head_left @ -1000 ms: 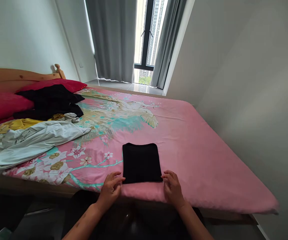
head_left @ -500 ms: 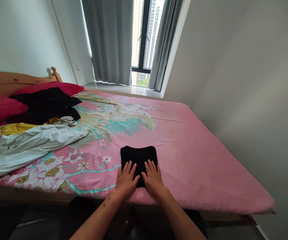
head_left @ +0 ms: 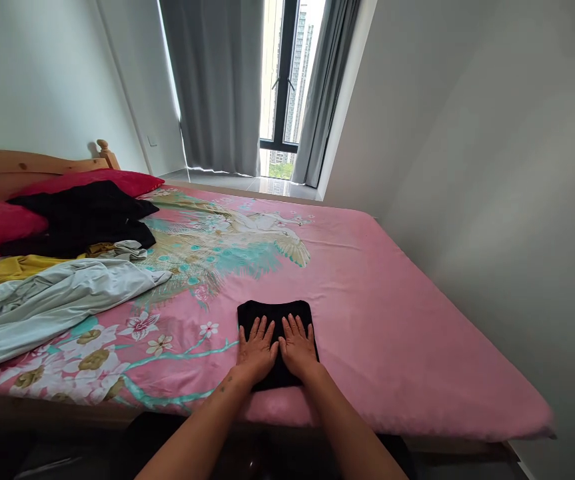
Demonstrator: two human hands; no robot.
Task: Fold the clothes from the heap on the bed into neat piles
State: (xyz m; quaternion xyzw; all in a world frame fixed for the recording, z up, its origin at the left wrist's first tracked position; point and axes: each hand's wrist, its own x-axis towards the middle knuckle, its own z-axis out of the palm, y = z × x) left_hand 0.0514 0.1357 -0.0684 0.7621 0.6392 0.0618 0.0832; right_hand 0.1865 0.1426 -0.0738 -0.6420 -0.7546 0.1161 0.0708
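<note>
Two flat hands, left hand point(head_left: 256, 349) and right hand point(head_left: 298, 346), press one folded black garment point(head_left: 276, 311).

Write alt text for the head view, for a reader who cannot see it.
Both hands, left hand and right hand, lie flat, fingers spread, on a folded black garment near the edge of a pink floral bed. Loose clothes lie heaped far left.
</note>
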